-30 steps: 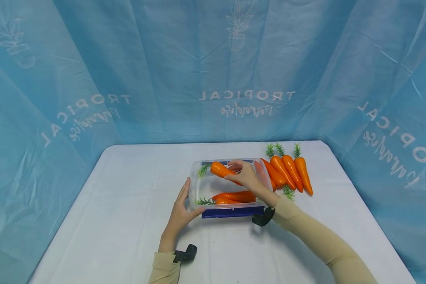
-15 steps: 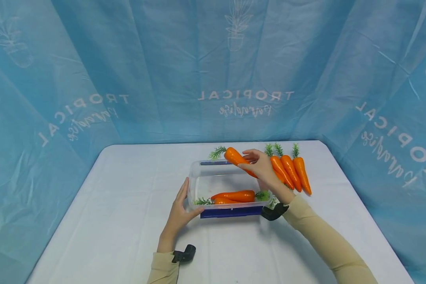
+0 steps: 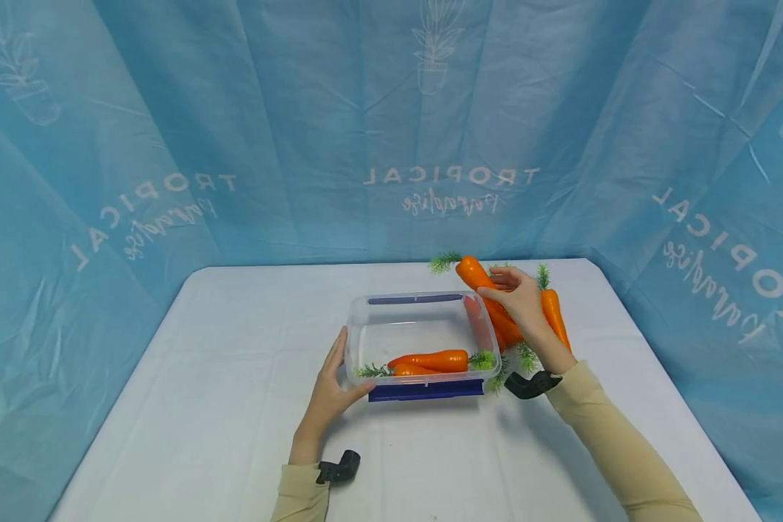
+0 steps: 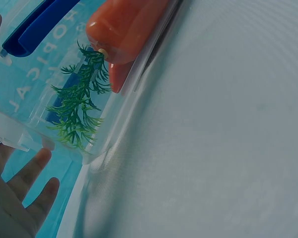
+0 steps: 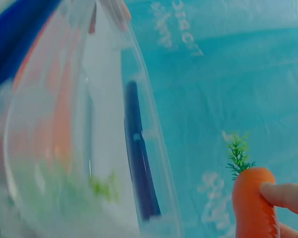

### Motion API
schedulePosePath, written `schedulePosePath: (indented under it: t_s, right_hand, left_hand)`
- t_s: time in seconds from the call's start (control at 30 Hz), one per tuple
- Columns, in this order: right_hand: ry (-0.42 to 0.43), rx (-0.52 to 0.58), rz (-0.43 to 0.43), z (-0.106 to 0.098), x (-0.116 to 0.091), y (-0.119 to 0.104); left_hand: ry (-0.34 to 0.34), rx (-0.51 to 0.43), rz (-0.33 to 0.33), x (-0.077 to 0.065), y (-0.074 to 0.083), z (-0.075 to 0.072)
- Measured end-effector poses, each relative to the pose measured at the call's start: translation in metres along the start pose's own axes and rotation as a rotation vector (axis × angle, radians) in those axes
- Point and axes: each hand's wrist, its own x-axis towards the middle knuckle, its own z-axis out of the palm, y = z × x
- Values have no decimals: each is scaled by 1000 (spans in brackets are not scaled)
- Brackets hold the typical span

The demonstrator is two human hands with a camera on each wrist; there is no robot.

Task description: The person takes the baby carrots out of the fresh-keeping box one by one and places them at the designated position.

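Observation:
A clear plastic container (image 3: 398, 333) with blue clips stands mid-table. My left hand (image 3: 329, 391) holds its near left corner, thumb at the front and fingers along the left wall; in the left wrist view those fingers (image 4: 30, 176) are spread beside the corner. Inside, along the front wall, lie carrots (image 3: 433, 360) with green tops. My right hand (image 3: 518, 293) pinches another carrot (image 3: 473, 272) by its body, just past the container's far right corner. Its leafy top points left. In the right wrist view the thumb presses on this carrot (image 5: 253, 203).
More carrots (image 3: 553, 312) lie on the table right of the container, partly hidden by the right hand. A white cloth (image 3: 235, 406) covers the table. Blue printed curtains (image 3: 300, 145) hang behind and at both sides.
My right hand has carried the carrot out of the container, rightward and back past its far rim, to the carrots on the right. My left hand stays at the container.

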Motion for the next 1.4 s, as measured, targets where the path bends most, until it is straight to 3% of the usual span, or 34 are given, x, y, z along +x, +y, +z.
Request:
schedulePosePath:
  t_s: [0.1, 0.33, 0.43, 0.67, 0.97, 1.1, 1.2, 1.4]
  right_hand:
    - [44, 10, 30, -12, 0, 7]
    - [150, 45, 77, -35, -1, 25]
    - [190, 42, 100, -42, -2, 33]
    - [291, 14, 134, -55, 0, 54]
    - [391, 21, 266, -67, 1, 79]
    - [419, -4, 281, -70, 1, 88]
    - [430, -21, 285, -73, -1, 93]
    - [456, -40, 293, -77, -2, 105]
  left_hand:
    - [-6, 12, 8, -2, 12, -3]
    - [12, 7, -18, 1, -21, 5]
    - [13, 3, -12, 2, -27, 6]
    - [18, 1, -6, 2, -27, 6]
    - [15, 1, -15, 2, -25, 6]
    - [11, 3, -25, 2, -25, 6]
    - [7, 0, -26, 3, -21, 6]
    - [-12, -9, -3, -1, 11, -3]
